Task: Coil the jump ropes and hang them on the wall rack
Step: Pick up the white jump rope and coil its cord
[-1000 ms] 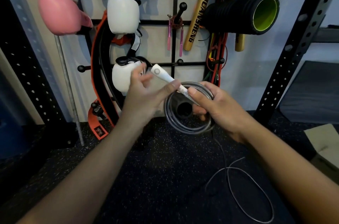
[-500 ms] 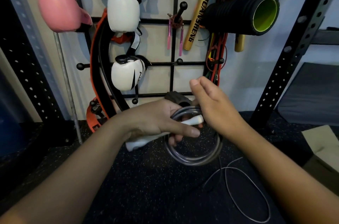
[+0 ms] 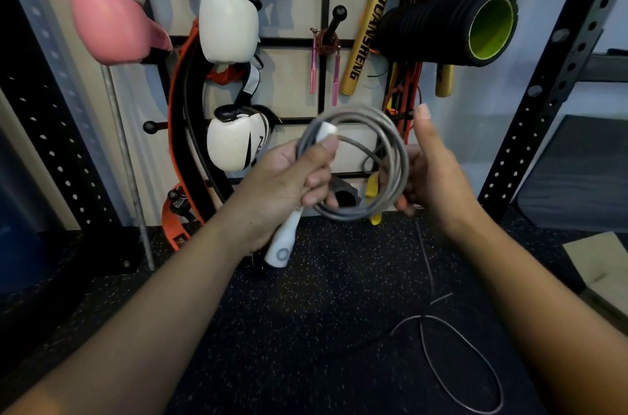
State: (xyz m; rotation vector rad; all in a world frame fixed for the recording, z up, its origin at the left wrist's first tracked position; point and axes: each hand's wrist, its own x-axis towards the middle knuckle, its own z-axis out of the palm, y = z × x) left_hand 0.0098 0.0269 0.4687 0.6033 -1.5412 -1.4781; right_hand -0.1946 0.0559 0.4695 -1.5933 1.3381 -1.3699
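My left hand [image 3: 292, 176] grips a grey jump rope coil [image 3: 390, 149] together with its white handle [image 3: 283, 239], which points down and left. My right hand [image 3: 435, 173] is at the coil's right side, thumb up, fingers behind the loops; its grip is partly hidden. The loose tail of the rope [image 3: 452, 353] runs down from the coil and loops on the black floor. The black wall rack [image 3: 326, 40] stands right behind the coil. A pink-handled jump rope [image 3: 324, 51] hangs coiled on a rack peg.
Pink boxing glove [image 3: 112, 27] and white gloves [image 3: 227, 20] hang on the left of the rack. A black and green foam roller [image 3: 452, 27], gold bats [image 3: 370, 23] and orange bands hang right. Perforated black uprights [image 3: 550, 74] flank the wall. Cardboard [image 3: 598, 265] lies at right.
Both hands have lifted the coil up in front of the rack. The white handle has swung from sideways to pointing down. My right hand has shifted to the coil's right edge.
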